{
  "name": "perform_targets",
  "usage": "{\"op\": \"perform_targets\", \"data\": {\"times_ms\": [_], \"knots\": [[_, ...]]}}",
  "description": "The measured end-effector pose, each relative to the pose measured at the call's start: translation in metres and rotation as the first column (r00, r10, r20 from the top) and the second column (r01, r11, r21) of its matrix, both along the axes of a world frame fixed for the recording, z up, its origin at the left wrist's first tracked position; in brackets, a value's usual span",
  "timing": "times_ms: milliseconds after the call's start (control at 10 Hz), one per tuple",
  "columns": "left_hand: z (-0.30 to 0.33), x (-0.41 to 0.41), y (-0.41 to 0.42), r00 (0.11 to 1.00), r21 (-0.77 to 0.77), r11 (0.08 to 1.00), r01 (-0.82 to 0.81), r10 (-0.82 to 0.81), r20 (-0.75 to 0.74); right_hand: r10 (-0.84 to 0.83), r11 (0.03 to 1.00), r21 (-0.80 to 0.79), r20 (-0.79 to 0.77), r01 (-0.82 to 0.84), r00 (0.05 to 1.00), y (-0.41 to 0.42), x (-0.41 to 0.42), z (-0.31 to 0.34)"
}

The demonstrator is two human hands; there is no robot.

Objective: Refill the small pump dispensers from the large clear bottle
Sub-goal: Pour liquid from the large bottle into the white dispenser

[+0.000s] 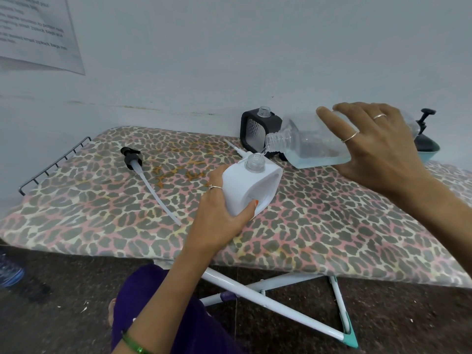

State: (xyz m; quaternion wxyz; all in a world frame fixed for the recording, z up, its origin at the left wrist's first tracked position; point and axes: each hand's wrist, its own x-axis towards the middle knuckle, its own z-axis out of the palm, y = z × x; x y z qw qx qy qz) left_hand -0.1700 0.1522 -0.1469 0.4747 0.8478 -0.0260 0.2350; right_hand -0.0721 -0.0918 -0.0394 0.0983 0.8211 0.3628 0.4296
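The right hand [378, 149] had its grip wrapped over the flat body of the large clear bottle [319, 146], fingers across the top face and thumb toward the shoulder, tipping it nearly level so that its threaded neck pointed down and left from the grip. A thin stream of the pale blue liquid ran from that neck into the open clear mouth of the white dispenser [251, 186], which sat just below and to the left of the right grip. The left hand [219, 213] was closed around the dispenser's lower left side, thumb on the front face, holding it tilted above the worktop [332, 226]. The bottle looked thin-walled and only partly full, so it was likely light but apt to flex under a squeeze; a hold at mid-body seemed soundest. The dispenser's smooth, stiff shell would probably be slippery if wetted, and gripping low across its flat sides suited it. Beyond the grips stood a black dispenser [258, 129] with an open neck. A black pump head [132, 157] with its long tube lay well to the left of the left grip.
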Motion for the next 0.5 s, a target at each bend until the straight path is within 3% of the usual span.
{"op": "perform_targets", "data": {"times_ms": [500], "knots": [[0.0013,0.0003,0.0001,1.000,-0.007,1.000,0.009,-0.009,0.008,0.016,1.000,0.002,0.015,-0.016,1.000,0.0008,-0.0005,0.0012]]}}
